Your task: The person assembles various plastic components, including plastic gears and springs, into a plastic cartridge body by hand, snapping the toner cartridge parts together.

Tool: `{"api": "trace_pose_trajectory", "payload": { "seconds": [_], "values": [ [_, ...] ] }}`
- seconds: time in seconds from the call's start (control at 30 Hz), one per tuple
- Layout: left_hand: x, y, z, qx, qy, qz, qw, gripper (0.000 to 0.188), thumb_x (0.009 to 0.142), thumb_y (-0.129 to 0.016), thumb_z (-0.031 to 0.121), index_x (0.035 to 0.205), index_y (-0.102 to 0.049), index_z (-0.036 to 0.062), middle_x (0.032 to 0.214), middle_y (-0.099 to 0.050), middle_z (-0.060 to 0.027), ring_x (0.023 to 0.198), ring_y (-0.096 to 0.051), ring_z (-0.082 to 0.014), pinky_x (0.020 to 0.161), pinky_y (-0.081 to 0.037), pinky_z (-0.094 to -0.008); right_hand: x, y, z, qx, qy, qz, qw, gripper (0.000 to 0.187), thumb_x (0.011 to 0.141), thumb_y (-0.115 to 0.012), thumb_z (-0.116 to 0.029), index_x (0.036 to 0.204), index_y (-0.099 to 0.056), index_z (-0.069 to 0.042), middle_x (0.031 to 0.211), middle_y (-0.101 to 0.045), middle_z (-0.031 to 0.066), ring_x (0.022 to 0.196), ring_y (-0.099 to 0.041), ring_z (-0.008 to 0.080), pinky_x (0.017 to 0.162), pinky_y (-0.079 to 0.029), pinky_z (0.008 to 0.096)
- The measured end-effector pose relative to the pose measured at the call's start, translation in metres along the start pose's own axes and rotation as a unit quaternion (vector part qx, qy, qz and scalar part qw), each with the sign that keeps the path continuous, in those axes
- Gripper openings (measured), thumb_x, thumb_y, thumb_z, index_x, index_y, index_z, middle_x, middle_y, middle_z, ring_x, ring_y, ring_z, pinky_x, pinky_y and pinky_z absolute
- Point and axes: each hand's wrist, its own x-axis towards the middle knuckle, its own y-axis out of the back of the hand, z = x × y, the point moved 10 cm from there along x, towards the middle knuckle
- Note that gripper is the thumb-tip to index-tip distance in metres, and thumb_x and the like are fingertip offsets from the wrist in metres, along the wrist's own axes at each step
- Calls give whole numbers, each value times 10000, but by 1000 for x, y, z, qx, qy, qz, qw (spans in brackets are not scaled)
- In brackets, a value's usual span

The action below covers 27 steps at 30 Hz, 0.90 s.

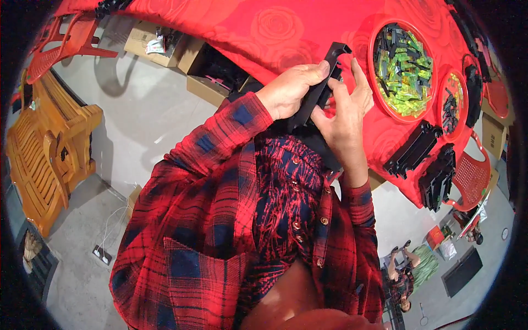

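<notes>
A long, narrow black plastic piece (315,98) with a hooked end is held at a slant over the near edge of the red-covered table. My left hand (289,91) is closed around its middle, thumb on top. On its other side my right hand (346,118) has thumb and bent fingers against the piece, with one finger raised. Whatever lies between the right fingertips is mostly hidden. Right of my hands, a round red basket (373,82) holds many small yellow-green and black plastic parts. A smaller red basket (465,107) contains small dark parts.
Stacks of long black pieces (413,149) lie along the table's right edge on the red cloth (324,22). Open cardboard boxes (206,91) stand under the left side. A wooden chair (41,148) and red plastic chairs (473,176) are around. Another person (406,278) is at far lower right.
</notes>
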Motion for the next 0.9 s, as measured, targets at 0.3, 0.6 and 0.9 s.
{"api": "trace_pose_trajectory", "payload": {
  "seconds": [0.3, 0.6, 0.9],
  "values": [
    [4, 7, -7, 4, 14, -15, 1000, 368, 1030, -523, 393, 1101, -622, 46, 941, -661, -66, 793, -650, -185, 721, -577, -346, -3, 1, -1, -3, 6, 12, 1000, 500, 665, -809, -184, 1123, -644, -72, 1507, -338, 271, 1309, -383, 425, 1072, -261, 540],
    [4, 4, -7, -3, 16, -22, 1000, 359, 1035, -517, 383, 1118, -618, 48, 963, -669, -64, 811, -657, -185, 736, -584, -350, -4, 1, -2, -7, 9, 19, 1000, 504, 658, -809, -187, 1118, -641, -66, 1503, -345, 269, 1303, -387, 423, 1067, -269, 533],
    [8, 8, -11, -5, 31, -32, 999, 378, 1044, -493, 382, 1161, -611, 42, 1016, -672, -66, 847, -660, -180, 769, -583, -353, -4, 0, -4, -7, 2, 16, 1000, 518, 646, -774, -128, 1135, -616, -70, 1514, -325, 263, 1310, -380, 424, 1073, -262, 539]
  ]
}}
